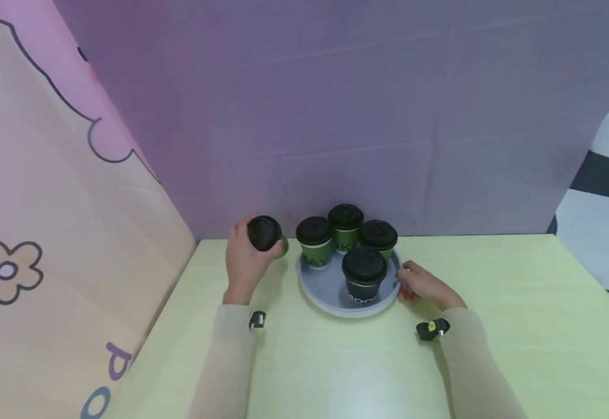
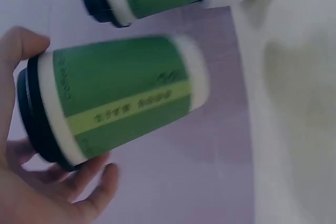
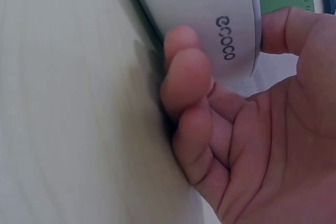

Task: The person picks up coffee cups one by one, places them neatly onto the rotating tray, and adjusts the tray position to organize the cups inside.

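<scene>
My left hand [image 1: 241,265] grips a green paper coffee cup [image 2: 126,93] near its black lid, thumb on one side and fingers on the other. In the left wrist view the cup is tilted, its white base apart from the table surface. To its right stands a round grey-white tray [image 1: 325,294], marked "ecoco" on its side. On it are three lidded green cups, a left one [image 1: 317,247], a back one [image 1: 345,224] and a right one [image 1: 379,235], plus a black cup [image 1: 364,279] in front. My right hand [image 1: 424,286] holds the tray's right edge, thumb at the rim, fingers curled against the outer wall.
The pale yellow table [image 1: 335,366] ends at a purple backdrop [image 1: 335,116] close behind the cups. A patterned cloth [image 1: 47,203] hangs along the left side. Each wrist wears a small dark device, such as the right device [image 1: 433,329].
</scene>
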`<state>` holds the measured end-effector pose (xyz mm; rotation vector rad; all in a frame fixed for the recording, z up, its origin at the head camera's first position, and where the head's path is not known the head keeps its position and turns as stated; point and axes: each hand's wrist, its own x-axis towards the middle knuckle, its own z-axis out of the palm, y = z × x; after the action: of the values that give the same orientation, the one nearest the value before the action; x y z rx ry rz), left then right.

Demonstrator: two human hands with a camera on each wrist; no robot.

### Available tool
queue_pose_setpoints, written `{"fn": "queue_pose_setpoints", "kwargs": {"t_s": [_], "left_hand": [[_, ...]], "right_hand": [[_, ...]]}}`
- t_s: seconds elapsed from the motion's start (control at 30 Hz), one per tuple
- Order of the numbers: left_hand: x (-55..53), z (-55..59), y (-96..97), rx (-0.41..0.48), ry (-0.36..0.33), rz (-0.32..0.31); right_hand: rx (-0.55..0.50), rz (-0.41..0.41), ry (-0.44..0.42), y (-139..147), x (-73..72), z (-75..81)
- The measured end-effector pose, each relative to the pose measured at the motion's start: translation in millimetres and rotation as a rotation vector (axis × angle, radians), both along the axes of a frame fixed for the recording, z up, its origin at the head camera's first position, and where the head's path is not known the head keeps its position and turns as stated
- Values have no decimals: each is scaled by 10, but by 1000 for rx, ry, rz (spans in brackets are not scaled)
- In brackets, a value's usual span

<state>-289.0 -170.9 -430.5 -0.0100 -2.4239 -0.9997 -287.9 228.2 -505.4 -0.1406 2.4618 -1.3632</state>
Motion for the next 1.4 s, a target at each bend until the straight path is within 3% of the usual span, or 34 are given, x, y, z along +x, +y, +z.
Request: {"fn": "queue_pose_setpoints", "kwargs": {"t_s": [0.23,0.5,0.8,1.1,1.27,1.4], "left_hand": [[190,64,-26,-109,-33,-46],[304,211,-6,-111,-28,-104],[311,289,76,-137,-58,-188],[314,295,123,-132,-98,-239],[302,264,150,-136,-94,-265],[293,231,193,-140,-106,-290]], "right_hand": [[7,1,-20,-44,45,9],[1,13,-24,-25,63,34],[-34,76,-39,40,83,70],[-66,128,-104,112,69,70],[-89,116,-112,123,55,80],[-97,47,-92,124,20,64]]}}
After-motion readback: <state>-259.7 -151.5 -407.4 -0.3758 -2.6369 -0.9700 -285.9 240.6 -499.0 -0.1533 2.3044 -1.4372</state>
